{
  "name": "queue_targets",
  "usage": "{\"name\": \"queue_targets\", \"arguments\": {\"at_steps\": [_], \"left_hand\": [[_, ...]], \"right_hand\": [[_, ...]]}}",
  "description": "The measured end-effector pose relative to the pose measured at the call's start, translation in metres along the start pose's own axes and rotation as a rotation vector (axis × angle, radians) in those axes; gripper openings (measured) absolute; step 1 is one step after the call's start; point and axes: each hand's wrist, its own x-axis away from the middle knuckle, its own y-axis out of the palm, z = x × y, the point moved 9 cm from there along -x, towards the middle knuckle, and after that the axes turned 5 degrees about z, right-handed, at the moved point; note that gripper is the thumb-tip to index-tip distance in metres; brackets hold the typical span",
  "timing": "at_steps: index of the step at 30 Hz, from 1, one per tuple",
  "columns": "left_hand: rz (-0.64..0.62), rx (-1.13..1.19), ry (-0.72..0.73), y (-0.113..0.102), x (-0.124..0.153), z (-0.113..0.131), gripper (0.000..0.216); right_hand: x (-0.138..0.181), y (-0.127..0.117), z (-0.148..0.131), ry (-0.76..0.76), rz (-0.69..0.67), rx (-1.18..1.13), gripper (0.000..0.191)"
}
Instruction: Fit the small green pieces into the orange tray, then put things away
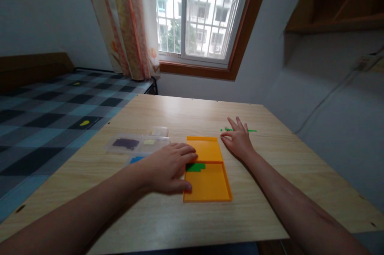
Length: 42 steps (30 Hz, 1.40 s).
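At worktop [270,191] centre: orange tray [210,191], one green piece [195,167] inside against left wall, rest of tray floor bare. Left hand [169,167] flat on tray's left rim, fingers together, grip holding nothing. Right hand [238,141] just past tray's far right corner, thumb and forefinger near-closed beside thin green strip [252,130] on worktop; pinch on it: cannot tell. Clear case [136,149] with purple piece [126,143] left of tray.
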Motion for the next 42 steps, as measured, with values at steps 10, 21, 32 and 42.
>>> {"name": "queue_targets", "arguments": {"at_steps": [10, 21, 32, 42], "left_hand": [[0.011, 0.010, 0.022, 0.004, 0.000, 0.001, 0.074], [-0.010, -0.003, 0.026, 0.005, 0.000, 0.001, 0.078], [-0.015, 0.008, 0.024, 0.006, -0.001, 0.003, 0.079], [-0.041, 0.001, 0.021, 0.009, -0.001, 0.002, 0.078]], "right_hand": [[0.034, -0.046, -0.094, -0.223, -0.445, -0.484, 0.017], [0.056, -0.036, -0.124, -0.407, -0.587, -0.374, 0.014], [0.062, -0.038, -0.124, -0.529, -0.654, -0.402, 0.020], [0.061, -0.028, -0.126, -0.516, -0.609, -0.381, 0.022]]}}
